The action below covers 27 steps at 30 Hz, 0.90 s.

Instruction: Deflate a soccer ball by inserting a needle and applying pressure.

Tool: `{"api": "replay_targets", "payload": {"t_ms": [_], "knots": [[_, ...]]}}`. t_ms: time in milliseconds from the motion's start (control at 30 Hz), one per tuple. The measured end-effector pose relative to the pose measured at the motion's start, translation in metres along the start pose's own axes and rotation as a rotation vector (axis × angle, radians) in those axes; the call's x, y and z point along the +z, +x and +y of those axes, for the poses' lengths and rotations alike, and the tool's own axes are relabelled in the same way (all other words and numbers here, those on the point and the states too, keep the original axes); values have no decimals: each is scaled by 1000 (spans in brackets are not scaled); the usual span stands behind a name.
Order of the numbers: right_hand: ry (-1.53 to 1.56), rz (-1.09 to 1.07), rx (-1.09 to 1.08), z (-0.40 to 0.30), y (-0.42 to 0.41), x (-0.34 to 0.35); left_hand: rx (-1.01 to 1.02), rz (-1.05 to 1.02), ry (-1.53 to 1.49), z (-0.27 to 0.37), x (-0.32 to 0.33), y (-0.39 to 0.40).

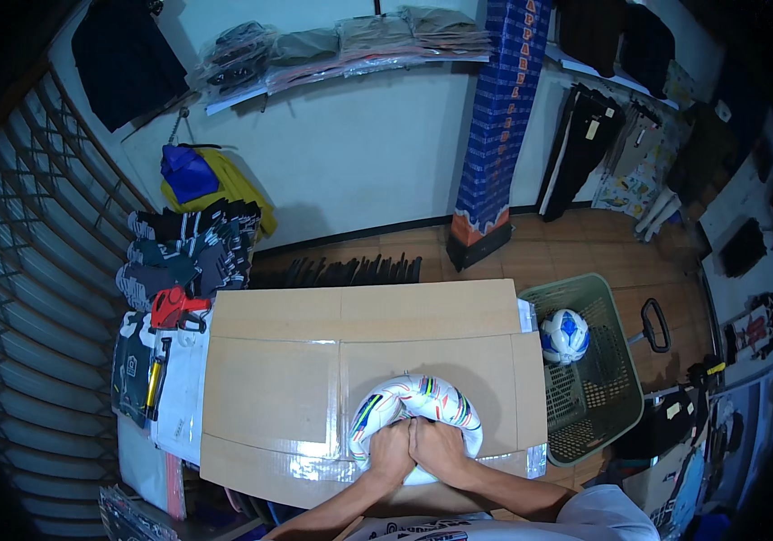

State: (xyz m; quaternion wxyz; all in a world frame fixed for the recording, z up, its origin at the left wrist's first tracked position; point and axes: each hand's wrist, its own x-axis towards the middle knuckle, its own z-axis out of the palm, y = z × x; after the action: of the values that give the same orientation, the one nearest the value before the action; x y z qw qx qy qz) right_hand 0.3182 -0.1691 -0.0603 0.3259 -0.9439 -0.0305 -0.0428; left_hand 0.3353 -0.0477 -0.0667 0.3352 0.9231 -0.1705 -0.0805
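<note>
A partly deflated white ball (445,394) with coloured stripes lies on the flattened cardboard (271,392) before me. Its middle is sunk in, and its rim bulges up in a ring. Both hands press down into the hollow, knuckles side by side and touching. My left hand (390,446) is curled into a fist on the left of the dent. Likewise clenched, my right hand (439,445) sits against it from the right. The fingers' undersides are hidden, and I see nothing held in either fist.
At the cardboard's right stands a green plastic basket (630,399) with a blue and white ball (565,337) in it. To the left lie a yellow and black hand pump (156,379), a red tool (173,308) and stacked socks (190,253). A blue pillar (495,135) rises beyond.
</note>
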Motion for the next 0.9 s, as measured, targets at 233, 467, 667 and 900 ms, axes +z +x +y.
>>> {"api": "replay_targets", "payload": {"t_ms": [233,467,667,900], "knots": [[-2,-46,70,0,-1,1,-16,8,-45,-3,6,0],[-41,-14,64,-3,0,3,-12,8,-78,-5,4,0],[-42,-49,98,-2,-2,0,4,-1,-68,-4,5,1],[-27,39,45,-3,-2,2,-55,13,-123,-6,9,1]]}}
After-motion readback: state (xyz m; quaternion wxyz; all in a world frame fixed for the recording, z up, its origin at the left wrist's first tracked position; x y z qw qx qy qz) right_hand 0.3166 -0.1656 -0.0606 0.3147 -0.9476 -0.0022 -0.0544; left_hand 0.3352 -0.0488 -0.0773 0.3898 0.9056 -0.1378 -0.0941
